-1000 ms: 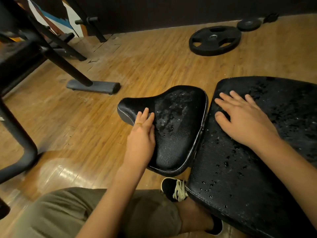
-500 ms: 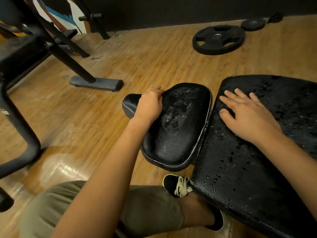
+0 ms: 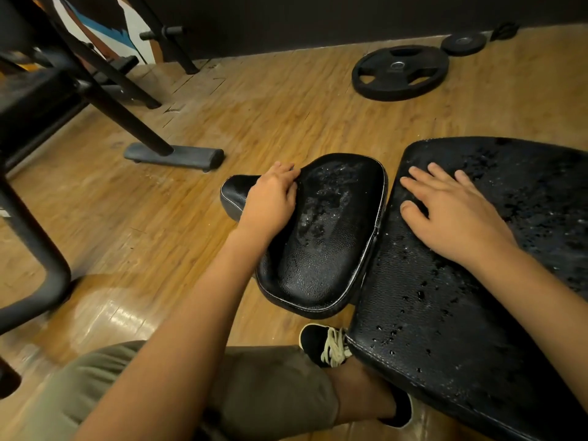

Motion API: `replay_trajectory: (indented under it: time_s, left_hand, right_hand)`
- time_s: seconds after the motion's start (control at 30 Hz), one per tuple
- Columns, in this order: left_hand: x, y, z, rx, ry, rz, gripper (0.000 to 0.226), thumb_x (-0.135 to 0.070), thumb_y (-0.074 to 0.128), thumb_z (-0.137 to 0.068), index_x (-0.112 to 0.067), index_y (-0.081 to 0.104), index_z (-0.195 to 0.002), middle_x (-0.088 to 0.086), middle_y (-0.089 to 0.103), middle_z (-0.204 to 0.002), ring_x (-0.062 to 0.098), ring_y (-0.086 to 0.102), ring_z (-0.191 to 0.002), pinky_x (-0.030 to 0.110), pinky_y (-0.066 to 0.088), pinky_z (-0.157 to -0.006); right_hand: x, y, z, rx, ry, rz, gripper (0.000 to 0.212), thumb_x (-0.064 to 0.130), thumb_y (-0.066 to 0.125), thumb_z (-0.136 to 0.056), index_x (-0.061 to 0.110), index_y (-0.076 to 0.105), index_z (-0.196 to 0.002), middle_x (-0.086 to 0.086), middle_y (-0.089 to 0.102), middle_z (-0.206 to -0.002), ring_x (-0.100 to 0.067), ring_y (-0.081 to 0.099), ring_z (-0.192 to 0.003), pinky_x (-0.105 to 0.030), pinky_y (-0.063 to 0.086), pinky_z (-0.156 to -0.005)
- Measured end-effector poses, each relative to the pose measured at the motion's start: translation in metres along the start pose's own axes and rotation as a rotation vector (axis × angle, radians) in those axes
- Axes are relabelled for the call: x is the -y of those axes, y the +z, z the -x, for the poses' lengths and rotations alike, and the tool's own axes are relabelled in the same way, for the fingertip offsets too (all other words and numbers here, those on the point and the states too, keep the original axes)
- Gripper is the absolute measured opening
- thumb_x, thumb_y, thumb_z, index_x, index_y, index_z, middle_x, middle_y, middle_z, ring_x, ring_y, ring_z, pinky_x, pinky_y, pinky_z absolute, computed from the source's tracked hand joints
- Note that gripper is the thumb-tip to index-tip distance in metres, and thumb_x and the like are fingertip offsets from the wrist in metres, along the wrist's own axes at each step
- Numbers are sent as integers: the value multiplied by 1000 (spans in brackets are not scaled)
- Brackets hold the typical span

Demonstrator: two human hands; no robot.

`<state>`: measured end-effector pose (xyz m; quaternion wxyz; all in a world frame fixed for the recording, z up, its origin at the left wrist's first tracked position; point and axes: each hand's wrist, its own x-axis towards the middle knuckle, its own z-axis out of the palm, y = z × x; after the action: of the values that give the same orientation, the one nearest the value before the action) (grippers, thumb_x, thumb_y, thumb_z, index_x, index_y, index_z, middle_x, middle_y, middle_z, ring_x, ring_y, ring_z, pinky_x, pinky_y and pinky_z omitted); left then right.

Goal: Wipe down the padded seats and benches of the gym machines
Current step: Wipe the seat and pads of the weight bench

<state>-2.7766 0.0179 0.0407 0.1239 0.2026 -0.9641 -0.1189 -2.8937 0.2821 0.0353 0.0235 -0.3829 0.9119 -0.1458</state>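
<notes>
A small black padded seat [image 3: 321, 249] with water droplets and wet smears on top sits left of a larger black bench pad [image 3: 445, 313], also dotted with droplets. My left hand [image 3: 270, 202] lies on the seat's narrow far-left part, its fingers bent over the pad's far edge. My right hand [image 3: 451, 214] rests flat on the bench pad near its far-left corner, fingers spread and straight. No cloth shows in either hand.
The floor is wood. A black machine frame [image 3: 105, 100] with a foot bar [image 3: 175, 155] stands at the left. A large weight plate [image 3: 401, 71] and a smaller one [image 3: 464, 43] lie by the far wall. My bent leg and shoe [image 3: 327, 345] are below the seat.
My left hand slid from the seat's near-left side up to its narrow far part and its fingers bent over the edge. My right hand stayed flat on the bench pad.
</notes>
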Motion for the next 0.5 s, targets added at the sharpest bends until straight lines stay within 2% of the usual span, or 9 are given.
replay_trajectory:
  time_s: [0.13, 0.23, 0.3, 0.37, 0.5]
  left_hand:
    - [1, -6, -28, 125, 62, -56, 40, -13, 45, -102, -15, 55, -140, 2, 46, -152, 25, 45, -137, 35, 38, -107]
    - [1, -9, 5, 104, 159, -22, 40, -11, 48, -101, -12, 55, -140, 3, 45, -153, 25, 40, -141, 38, 37, -110]
    - [3, -8, 35, 82, 207, 41, 39, -8, 51, -100, -9, 56, -139, 6, 45, -152, 25, 34, -145, 37, 28, -119]
    - [6, -5, 51, 66, 210, 78, 39, -7, 52, -100, -8, 56, -138, 7, 45, -151, 22, 31, -145, 34, 22, -121]
    - [6, -2, 26, 73, 189, 52, 39, -9, 50, -101, -10, 57, -139, 5, 47, -151, 22, 33, -146, 34, 26, -120]
  right_hand:
    - [1, -1, 0, 0, 2, -5, 55, 41, 30, -104, 21, 33, -155, 4, 22, -164, -14, 9, -153, -40, 4, -125]
    - [1, -2, 1, -3, 3, -6, 55, 41, 30, -104, 21, 33, -155, 4, 22, -164, -14, 9, -153, -40, 4, -125]
    - [1, -1, 1, -7, 1, -5, 55, 41, 31, -104, 21, 33, -155, 4, 23, -164, -14, 10, -153, -40, 4, -125]
    - [1, 1, 1, -9, -1, 1, 55, 41, 31, -104, 21, 33, -155, 4, 23, -163, -15, 10, -153, -40, 4, -125]
    - [1, 1, 0, -4, -2, 13, 55, 41, 30, -104, 20, 33, -155, 3, 23, -164, -15, 10, -153, -41, 5, -125]
